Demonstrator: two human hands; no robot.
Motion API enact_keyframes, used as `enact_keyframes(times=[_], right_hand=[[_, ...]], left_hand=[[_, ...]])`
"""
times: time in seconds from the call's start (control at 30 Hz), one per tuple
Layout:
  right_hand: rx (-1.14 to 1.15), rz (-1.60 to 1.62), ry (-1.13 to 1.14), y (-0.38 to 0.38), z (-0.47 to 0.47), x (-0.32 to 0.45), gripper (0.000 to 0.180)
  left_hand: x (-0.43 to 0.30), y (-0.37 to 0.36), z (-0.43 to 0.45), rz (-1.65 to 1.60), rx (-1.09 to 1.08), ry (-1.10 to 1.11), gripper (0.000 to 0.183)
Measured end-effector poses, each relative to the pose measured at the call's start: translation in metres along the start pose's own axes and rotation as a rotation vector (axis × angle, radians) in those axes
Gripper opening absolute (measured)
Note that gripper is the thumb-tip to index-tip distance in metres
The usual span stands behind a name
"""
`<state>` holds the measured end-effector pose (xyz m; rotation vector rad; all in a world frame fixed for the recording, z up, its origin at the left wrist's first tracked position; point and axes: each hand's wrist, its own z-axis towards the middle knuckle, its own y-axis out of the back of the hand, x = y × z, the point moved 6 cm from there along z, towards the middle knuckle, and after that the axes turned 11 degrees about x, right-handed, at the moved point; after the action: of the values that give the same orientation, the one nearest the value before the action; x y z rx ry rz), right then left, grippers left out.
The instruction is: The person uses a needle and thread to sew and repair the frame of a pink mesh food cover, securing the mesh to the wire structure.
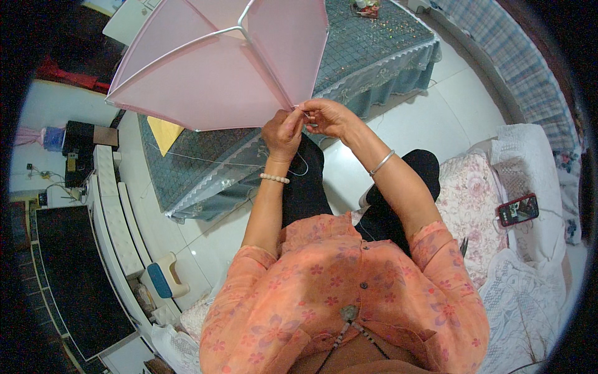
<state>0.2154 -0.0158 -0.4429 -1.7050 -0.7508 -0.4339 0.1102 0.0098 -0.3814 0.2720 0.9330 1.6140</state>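
Observation:
A large shade of pink fabric [187, 89], stretched over a white metal wire frame [229, 30], rises in front of me onto the table. My left hand [281, 135] grips its near lower corner, where a rib meets the fabric edge. Right beside it, my right hand [329, 119] pinches a fine white thread at that corner, thumb and forefinger together. Whether a needle is between the fingertips is too small to tell. A loop of white thread [307, 168] hangs below my left wrist, and more thread runs left across the tablecloth.
The table wears a teal quilted cloth with lace trim [201, 149]. A yellow sheet [163, 133] lies partly under the shade. To my right, a phone [518, 210] rests on the sofa, and dark pointed tips [464, 245] show by my elbow. A small stool [163, 278] stands left.

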Motion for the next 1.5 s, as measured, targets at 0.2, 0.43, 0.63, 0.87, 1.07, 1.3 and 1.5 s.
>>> enact_keyframes(times=[0.2, 0.43, 0.63, 0.87, 1.07, 1.3, 1.5], right_hand=[[0.004, -0.061, -0.056, 0.007, 0.007, 0.001, 0.010], [-0.078, -0.259, 0.067, 0.003, 0.004, 0.008, 0.011], [-0.064, -0.375, 0.142, 0.000, 0.006, 0.009, 0.013], [-0.053, -0.470, 0.187, -0.001, 0.006, 0.011, 0.014], [-0.042, -0.466, 0.191, -0.002, 0.005, 0.012, 0.016], [-0.040, -0.498, 0.208, -0.005, 0.003, 0.015, 0.017], [-0.144, -0.651, 0.373, -0.003, 0.002, 0.026, 0.016]], left_hand=[[-0.007, 0.004, 0.005, -0.031, -0.062, -0.060, 0.020], [-0.012, 0.008, 0.003, 0.013, -0.081, -0.086, 0.019], [-0.010, 0.009, -0.001, -0.003, -0.072, -0.085, 0.020], [-0.012, 0.009, 0.000, -0.013, -0.036, -0.101, 0.019], [-0.013, 0.008, 0.000, 0.050, -0.068, -0.146, 0.016], [-0.011, 0.008, 0.001, 0.050, -0.074, -0.181, 0.016], [-0.014, 0.010, 0.003, 0.030, 0.024, -0.147, 0.017]])
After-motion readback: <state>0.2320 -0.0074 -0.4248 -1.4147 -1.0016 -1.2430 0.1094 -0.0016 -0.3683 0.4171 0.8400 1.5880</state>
